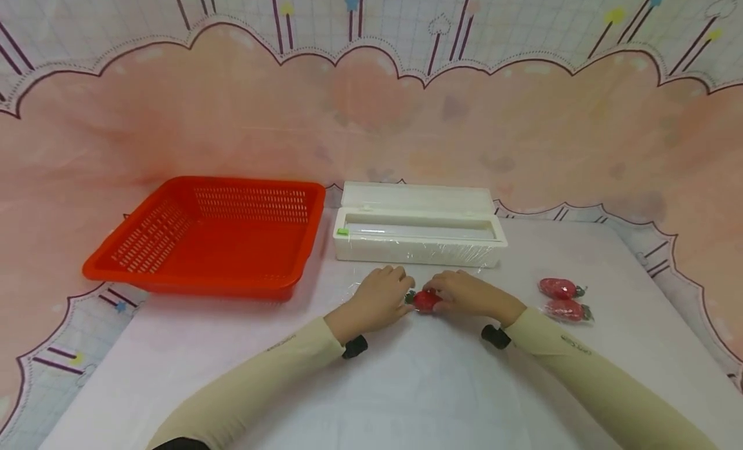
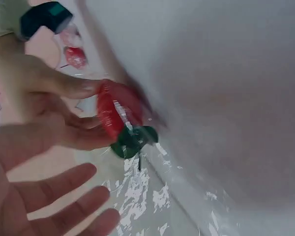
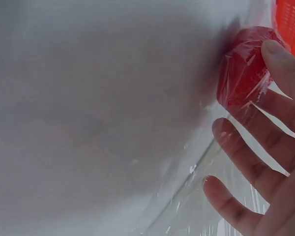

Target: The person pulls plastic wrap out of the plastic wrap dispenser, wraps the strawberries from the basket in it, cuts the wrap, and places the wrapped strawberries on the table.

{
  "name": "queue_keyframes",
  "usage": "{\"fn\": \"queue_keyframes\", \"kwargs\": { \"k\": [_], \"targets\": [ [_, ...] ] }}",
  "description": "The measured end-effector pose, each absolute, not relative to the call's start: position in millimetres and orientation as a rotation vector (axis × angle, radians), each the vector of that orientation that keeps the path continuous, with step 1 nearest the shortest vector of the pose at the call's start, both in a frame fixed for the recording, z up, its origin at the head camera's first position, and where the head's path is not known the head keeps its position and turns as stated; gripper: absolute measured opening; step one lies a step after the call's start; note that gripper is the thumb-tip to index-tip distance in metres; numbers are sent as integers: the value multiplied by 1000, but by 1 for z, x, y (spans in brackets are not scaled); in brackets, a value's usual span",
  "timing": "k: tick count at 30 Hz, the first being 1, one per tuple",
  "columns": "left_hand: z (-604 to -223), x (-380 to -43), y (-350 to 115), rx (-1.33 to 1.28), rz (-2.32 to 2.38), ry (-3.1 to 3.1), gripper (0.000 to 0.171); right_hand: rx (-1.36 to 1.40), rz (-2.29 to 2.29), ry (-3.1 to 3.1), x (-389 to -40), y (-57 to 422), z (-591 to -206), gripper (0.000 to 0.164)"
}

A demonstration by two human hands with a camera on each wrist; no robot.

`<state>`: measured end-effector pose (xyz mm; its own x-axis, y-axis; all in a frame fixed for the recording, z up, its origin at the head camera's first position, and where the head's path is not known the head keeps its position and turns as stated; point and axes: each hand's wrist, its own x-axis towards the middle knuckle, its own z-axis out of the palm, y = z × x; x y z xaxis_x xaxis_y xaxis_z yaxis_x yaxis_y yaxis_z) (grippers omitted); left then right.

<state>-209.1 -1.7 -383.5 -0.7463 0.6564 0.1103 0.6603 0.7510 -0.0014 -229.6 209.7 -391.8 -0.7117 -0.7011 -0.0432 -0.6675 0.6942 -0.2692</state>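
Note:
A red strawberry with green leaves [image 1: 426,301] sits between the two hands in front of a white cling film box [image 1: 418,251]. My right hand [image 1: 467,294] grips it between thumb and fingers; in the right wrist view the thumb lies on the film-covered strawberry [image 3: 246,66]. My left hand [image 1: 377,298] is beside its leafy end. In the left wrist view the fingers of the left hand [image 2: 29,182] are spread and hold nothing. Clear cling film [image 2: 137,201] stretches under and around the strawberry.
Two more film-wrapped strawberries [image 1: 560,287] lie at the right on the white table [image 1: 429,398]. A red plastic basket [image 1: 232,285] stands at the back left. The lid [image 1: 415,195] of the film box is raised. A patterned cloth [image 1: 371,121] hangs behind.

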Motion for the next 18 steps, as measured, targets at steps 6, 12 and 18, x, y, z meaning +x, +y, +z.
{"fn": "queue_keyframes", "kwargs": {
  "k": [6,12,18],
  "targets": [
    [-399,-226,20,-1138,-72,-2878,37,-1151,-403,2691,-234,213,-390,33],
    [-402,-237,24,-1138,-186,-2925,28,-1091,-393,2794,-231,217,-388,33],
    [-408,-247,19,-1150,-369,-2993,24,-1177,-323,2945,-229,218,-391,35]
  ]
}}
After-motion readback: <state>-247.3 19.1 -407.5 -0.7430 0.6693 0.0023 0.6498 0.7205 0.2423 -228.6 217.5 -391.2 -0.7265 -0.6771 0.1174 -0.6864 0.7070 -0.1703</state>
